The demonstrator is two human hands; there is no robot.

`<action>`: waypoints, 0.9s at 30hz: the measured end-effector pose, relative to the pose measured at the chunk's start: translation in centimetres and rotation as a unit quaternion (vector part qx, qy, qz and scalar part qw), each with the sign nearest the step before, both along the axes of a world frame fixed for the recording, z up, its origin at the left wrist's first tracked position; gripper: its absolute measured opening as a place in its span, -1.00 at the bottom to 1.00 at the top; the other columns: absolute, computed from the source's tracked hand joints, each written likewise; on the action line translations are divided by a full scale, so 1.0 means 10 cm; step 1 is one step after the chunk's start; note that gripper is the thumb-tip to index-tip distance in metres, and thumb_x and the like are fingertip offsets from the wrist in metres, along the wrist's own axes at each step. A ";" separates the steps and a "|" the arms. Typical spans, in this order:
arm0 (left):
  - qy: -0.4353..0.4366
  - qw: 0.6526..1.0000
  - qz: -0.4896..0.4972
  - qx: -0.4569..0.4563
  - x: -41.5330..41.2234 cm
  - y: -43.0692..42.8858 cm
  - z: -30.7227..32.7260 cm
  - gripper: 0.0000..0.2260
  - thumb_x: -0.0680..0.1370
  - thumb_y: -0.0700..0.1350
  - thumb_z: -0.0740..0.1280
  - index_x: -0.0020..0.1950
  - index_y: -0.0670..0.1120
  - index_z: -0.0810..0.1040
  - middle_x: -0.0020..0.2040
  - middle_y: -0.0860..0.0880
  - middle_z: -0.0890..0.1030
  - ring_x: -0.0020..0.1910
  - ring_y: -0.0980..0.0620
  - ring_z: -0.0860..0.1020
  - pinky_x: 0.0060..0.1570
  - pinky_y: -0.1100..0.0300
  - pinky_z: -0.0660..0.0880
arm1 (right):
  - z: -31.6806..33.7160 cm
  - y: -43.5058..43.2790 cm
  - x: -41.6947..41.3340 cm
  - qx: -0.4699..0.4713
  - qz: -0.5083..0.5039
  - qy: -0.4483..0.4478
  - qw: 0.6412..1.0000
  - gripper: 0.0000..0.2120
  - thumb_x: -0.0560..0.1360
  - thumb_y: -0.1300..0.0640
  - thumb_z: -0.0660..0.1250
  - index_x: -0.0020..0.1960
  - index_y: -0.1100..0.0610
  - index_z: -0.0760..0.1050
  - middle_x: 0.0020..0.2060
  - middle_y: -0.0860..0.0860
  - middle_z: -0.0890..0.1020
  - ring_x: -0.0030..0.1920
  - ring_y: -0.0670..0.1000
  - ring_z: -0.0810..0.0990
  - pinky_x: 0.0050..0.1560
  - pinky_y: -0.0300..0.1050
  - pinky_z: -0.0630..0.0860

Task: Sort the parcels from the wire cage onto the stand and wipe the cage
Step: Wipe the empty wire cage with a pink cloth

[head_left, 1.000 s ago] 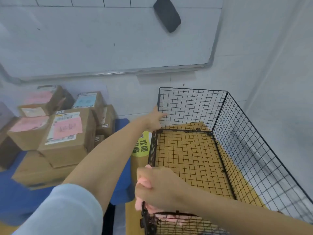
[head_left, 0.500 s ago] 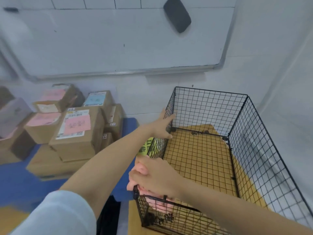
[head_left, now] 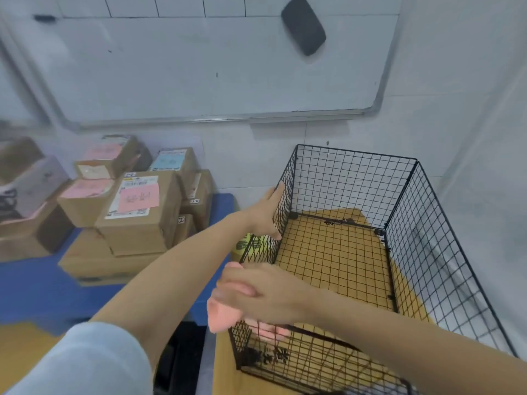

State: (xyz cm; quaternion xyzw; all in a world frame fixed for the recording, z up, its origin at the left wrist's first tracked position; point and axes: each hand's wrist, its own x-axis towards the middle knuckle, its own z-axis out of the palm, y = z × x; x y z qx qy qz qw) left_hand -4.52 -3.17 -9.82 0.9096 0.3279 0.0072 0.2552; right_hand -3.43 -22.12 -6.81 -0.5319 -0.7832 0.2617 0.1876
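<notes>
So here's where we're at. The wire cage (head_left: 356,151) fills the view from about 3 to 5 o'clock, tucked into the corner of the room, and a tan surface (head_left: 336,252) shows through its mesh floor.

Our left hand (head_left: 266,215) is reaching out near the middle of the view. It lies flat against the cage's left wall up by the far corner post, with the fingers straight and together and the thumb spread out below them. It isn't gripping anything, just pressing on the mesh.

Our right hand (head_left: 256,292) is lower, around 6 o'clock, at the cage's near-left corner. Its fingers are curled tight round a pink cloth (head_left: 225,315), which bunches out under the fist and hangs over the top wire there. A bit of pink shows through the mesh on the inside too. Whether the cloth is actually rubbing the wire or only draped over it, we honestly can't tell, since that bit is blurry.

The parcels (head_left: 137,212) are over at 9 o'clock. They're brown cartons stacked on the blue stand (head_left: 28,295), well apart from the cage, and several have pink or blue labels on top.

Up at 12 o'clock a whiteboard (head_left: 199,67) hangs on the wall, with a dark eraser (head_left: 303,25) stuck near its upper right corner.
</notes>
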 end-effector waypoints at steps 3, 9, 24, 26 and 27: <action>0.008 1.000 -0.015 0.000 0.02 0.06 0.04 0.14 0.37 -0.16 0.54 0.52 -0.01 -0.37 0.55 -0.03 -0.29 0.55 -0.01 -0.09 0.49 0.13 0.02 | 0.10 0.08 0.06 0.011 -0.007 0.023 1.000 -0.65 0.53 -0.28 0.01 -0.11 -0.07 0.42 -0.14 0.00 0.52 -0.07 0.02 0.52 0.02 0.08 0.49; 0.004 1.000 -0.017 0.019 0.00 0.05 0.09 0.13 0.35 -0.09 0.56 0.55 -0.02 -0.31 0.57 -0.05 -0.20 0.55 -0.01 -0.09 0.50 0.11 -0.02 | 0.02 0.06 0.04 -0.055 -0.004 -0.043 0.998 -0.70 0.53 0.00 0.25 0.22 -0.04 0.28 -0.13 -0.03 0.53 -0.12 0.07 0.52 -0.07 -0.02 0.43; -0.052 0.987 0.073 -0.136 -0.58 -0.57 0.08 -0.10 0.54 0.03 0.36 0.55 -0.02 -0.31 0.56 -0.09 0.10 0.49 -0.04 0.20 0.37 0.20 0.19 | 0.15 -0.19 -0.27 -0.065 -0.124 -0.118 0.983 -0.54 0.48 -0.34 0.21 0.08 0.04 0.34 -0.19 -0.02 0.53 -0.19 0.05 0.48 -0.15 -0.02 0.39; -0.060 0.988 0.089 -0.114 -0.56 -0.60 0.04 -0.08 0.51 0.01 0.40 0.56 0.00 -0.26 0.53 -0.13 0.21 0.47 -0.09 0.26 0.39 0.13 0.26 | 0.13 -0.17 -0.30 -0.067 -0.129 -0.150 0.978 -0.56 0.47 -0.28 0.27 0.13 0.03 0.31 -0.18 -0.02 0.49 -0.13 0.10 0.46 -0.16 -0.02 0.36; -0.060 0.990 0.092 -0.092 -0.55 -0.61 0.02 -0.06 0.49 0.00 0.43 0.56 0.01 -0.24 0.49 -0.15 0.28 0.42 -0.13 0.33 0.34 0.11 0.32 | 0.14 -0.16 -0.30 -0.073 -0.131 -0.162 0.975 -0.55 0.46 -0.24 0.29 0.15 0.05 0.31 -0.20 -0.04 0.45 -0.13 0.10 0.44 -0.17 -0.03 0.35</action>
